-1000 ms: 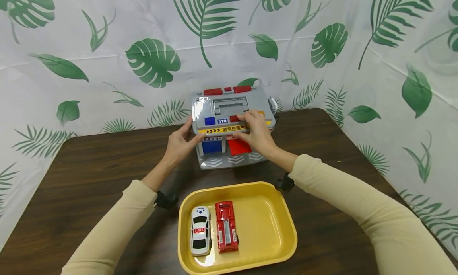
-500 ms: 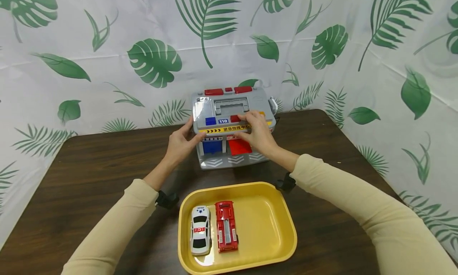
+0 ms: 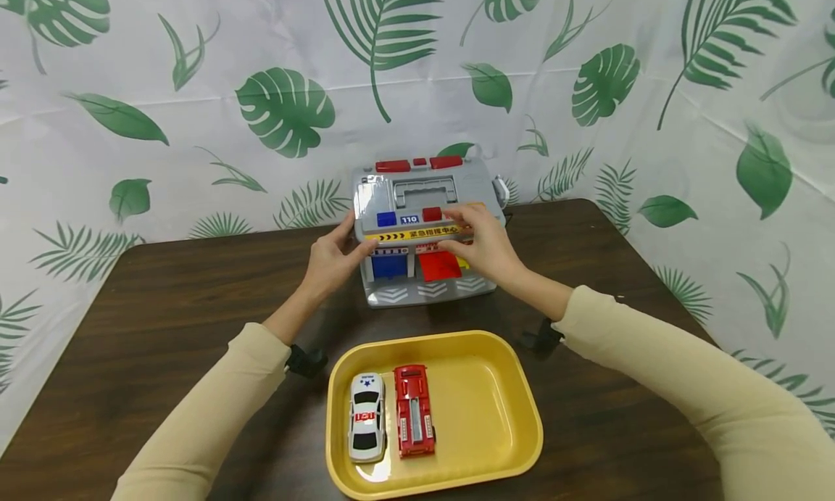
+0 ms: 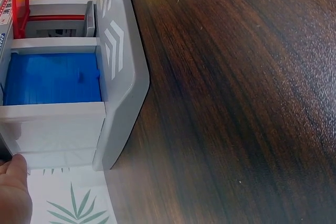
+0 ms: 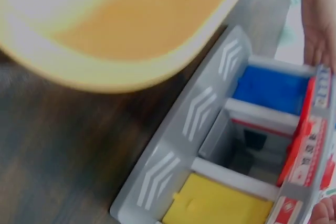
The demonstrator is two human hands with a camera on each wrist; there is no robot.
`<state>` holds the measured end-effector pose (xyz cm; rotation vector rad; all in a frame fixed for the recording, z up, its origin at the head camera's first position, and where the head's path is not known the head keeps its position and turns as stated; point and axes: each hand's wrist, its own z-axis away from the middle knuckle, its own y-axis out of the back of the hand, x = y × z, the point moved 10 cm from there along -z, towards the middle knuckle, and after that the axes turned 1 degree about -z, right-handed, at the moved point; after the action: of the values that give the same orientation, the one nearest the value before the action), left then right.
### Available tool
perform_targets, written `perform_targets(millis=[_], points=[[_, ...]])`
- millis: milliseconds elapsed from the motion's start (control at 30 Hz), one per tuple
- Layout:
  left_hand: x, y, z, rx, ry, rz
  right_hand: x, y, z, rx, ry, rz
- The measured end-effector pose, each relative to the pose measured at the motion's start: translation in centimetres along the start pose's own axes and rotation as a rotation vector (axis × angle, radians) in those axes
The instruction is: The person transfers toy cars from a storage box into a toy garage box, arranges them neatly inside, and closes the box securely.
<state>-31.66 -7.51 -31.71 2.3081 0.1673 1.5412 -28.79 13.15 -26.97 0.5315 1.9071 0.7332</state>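
Observation:
A grey toy garage [image 3: 430,189] stands at the back of the table with a carry handle and coloured buttons on its roof. My left hand [image 3: 331,263] holds its left side, thumb at the front edge of the roof. At the front right of the roof, my right hand [image 3: 492,249] has thumb and fingers spread apart, fingertips beside the red button [image 3: 432,214]. The red door [image 3: 440,266] is swung up, and its bay shows hollow in the right wrist view. The blue door [image 4: 55,77] and yellow door [image 5: 218,203] are down.
A yellow tray [image 3: 485,414] sits in front of the garage, holding a white toy police car [image 3: 367,417] and a red toy fire truck [image 3: 414,410]. Behind the dark wood table [image 3: 196,305] hangs a white cloth with green leaves [image 3: 287,113].
My right hand has shifted a little to the right, off the red button, uncovering more of the roof's yellow strip and the yellow door. The left hand keeps its place.

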Motion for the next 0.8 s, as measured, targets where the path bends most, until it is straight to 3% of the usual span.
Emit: perform_targets(millis=[100, 433, 800], points=[[-1.3, -0.1, -0.4, 0.003, 0.002, -0.018, -0.2, 0.1, 1.2, -0.019, -0.031, -0.045], [-1.2, 0.0, -0.9, 0.006, -0.008, -0.010, -1.8, -2.1, 7.0, -0.181, -0.149, -0.317], [-1.9, 0.0, -0.6, 0.013, -0.011, -0.027, -0.8, -7.0, 13.6, -0.389, -0.465, -0.512]])
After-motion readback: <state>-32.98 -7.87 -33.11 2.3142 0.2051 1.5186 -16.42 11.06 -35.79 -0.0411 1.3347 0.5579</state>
